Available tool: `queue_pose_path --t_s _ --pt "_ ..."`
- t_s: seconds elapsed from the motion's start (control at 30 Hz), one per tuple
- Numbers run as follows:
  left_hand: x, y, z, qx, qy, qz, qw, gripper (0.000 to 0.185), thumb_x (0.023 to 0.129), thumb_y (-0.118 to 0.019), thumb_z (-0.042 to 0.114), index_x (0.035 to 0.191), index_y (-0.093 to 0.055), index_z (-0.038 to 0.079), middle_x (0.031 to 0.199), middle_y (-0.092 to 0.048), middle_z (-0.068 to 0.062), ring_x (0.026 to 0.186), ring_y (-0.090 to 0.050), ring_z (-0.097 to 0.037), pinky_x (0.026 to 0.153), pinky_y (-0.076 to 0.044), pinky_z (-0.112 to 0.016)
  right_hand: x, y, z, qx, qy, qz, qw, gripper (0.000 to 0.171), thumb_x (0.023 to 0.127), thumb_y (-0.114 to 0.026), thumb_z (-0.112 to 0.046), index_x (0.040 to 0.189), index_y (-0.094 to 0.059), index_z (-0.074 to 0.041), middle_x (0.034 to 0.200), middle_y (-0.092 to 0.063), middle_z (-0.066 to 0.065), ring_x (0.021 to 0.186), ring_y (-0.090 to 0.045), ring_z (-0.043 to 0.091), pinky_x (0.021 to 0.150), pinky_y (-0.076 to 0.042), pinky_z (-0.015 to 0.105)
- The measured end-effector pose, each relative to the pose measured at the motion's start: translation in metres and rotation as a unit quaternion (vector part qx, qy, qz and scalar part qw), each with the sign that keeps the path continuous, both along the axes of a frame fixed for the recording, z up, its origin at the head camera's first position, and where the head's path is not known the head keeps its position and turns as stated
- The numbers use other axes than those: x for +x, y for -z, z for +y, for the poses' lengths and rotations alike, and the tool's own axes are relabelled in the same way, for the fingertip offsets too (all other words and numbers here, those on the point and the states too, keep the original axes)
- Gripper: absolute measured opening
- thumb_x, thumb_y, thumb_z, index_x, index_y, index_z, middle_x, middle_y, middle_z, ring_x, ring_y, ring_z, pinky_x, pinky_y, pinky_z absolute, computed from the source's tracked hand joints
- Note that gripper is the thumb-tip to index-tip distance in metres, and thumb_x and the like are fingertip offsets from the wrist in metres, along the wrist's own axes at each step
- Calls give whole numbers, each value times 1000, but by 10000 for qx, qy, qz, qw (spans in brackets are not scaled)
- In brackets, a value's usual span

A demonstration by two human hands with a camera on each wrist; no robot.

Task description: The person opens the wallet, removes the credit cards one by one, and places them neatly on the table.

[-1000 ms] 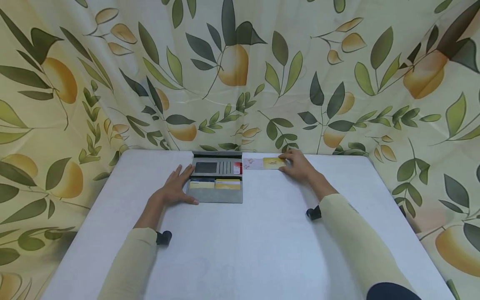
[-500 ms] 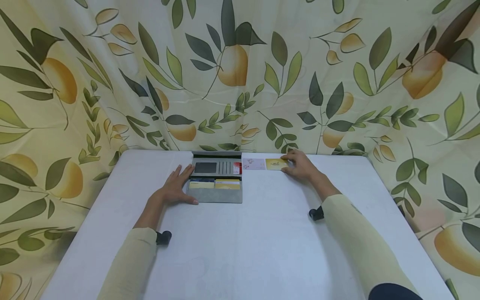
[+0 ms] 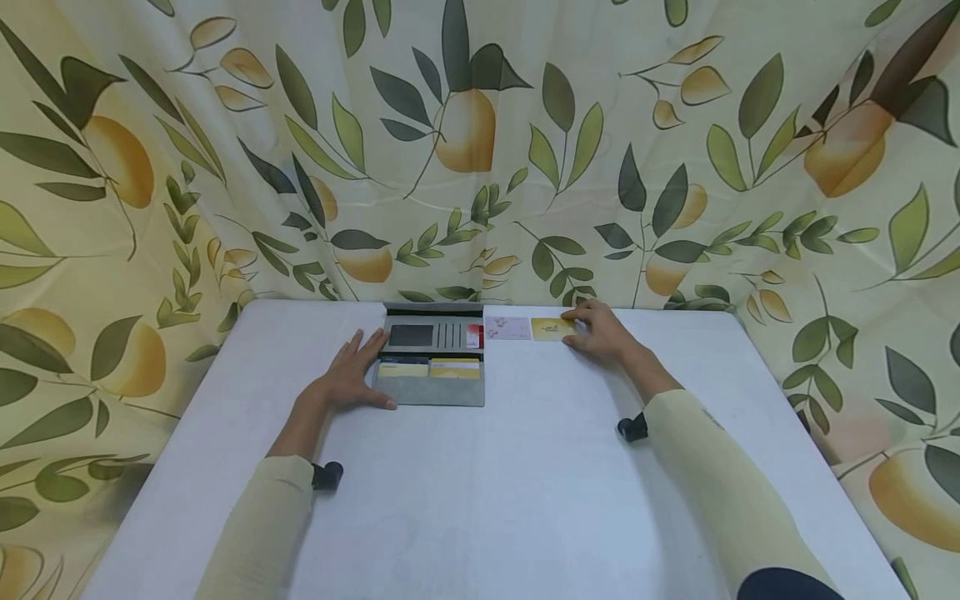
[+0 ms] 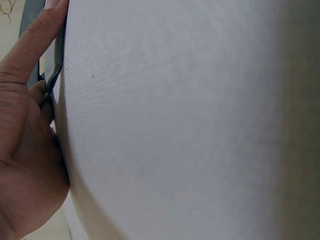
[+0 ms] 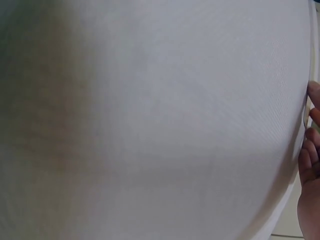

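Yellow card [image 3: 552, 328]: flat on white table [image 3: 495, 483], just right of the gray wallet [image 3: 433, 358], near the table's far edge; a pale pink-print card [image 3: 507, 327] lies between it and the wallet, edges touching or nearly so (can't tell which).
Right hand [image 3: 603, 332]: fingertips on the yellow card's right end, fingers loosely bent, pressing or pinching the edge. Can't tell if the card is actually lifted; looks flat. Right wrist view shows only fingertips [image 5: 312, 145] at the table edge, nothing of the card.
Left hand [image 3: 351, 375]: flat, fingers straight, resting on table w/ fingertips against the wallet's left side; thumb [image 4: 35, 42] lies along the wallet's edge in the left wrist view. Holds nothing, just steadies.
Wallet: open, laid flat; dark window panel, slots w/ a red card [image 3: 474, 336] at right, two yellowish cards [image 3: 430, 369] tucked in lower pockets.
Risk 1: thin card flat on smooth cloth is hard to get a nail under; fingers may slide it instead of lifting it.
Risk 2: a slide leftward would push the pink-print card into the wallet.
Risk 3: a slide away from the wallet's near side could send the card off the far edge, behind the leaf-print curtain [image 3: 480, 150].
Risk 4: the wallet may shift if the left hand's light touch gives way.
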State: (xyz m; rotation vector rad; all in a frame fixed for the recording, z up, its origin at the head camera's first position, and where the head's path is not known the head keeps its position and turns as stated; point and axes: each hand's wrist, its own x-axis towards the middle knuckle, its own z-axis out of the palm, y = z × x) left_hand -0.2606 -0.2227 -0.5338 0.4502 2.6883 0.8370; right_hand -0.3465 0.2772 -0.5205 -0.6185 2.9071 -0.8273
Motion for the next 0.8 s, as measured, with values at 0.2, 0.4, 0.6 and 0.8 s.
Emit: queue_pose_path --t_s 0.2,0.4,0.6,0.8 --pt "0 -1 0 6 -36 -8 10000 133 70 -95 49 170 -15 10 176 -7 -12 160 10 -40 127 5 -57 -1 -1 -2 41 135 -137 9998 49 93 -77 -16 136 -66 5 137 -51 30 131 -46 48 113 -38 63" --pt "0 -1 1 -8 -96 -53 9999 135 69 -95 51 170 -16 11 176 -7 -12 160 10 -40 128 4 -57 -2 0 -2 36 136 -144 9998 49 93 -78 -16 136 -67 4 136 -52 30 128 -47 46 111 -40 61" --pt "0 -1 0 -7 -116 -76 9999 135 68 -96 51 170 -16 12 177 -7 -11 160 9 -40 128 4 -57 -2 1 -2 50 175 -185 9997 49 93 -78 -16 136 -66 4 134 -52 29 126 -48 45 109 -41 60" --pt "-1 1 0 -42 -88 -57 9999 135 69 -95 52 170 -16 12 177 -7 -11 160 9 -40 128 4 -57 -1 0 -3 13 172 -159 9997 54 93 -78 -20 138 -64 5 131 -54 27 121 -49 43 107 -42 60"
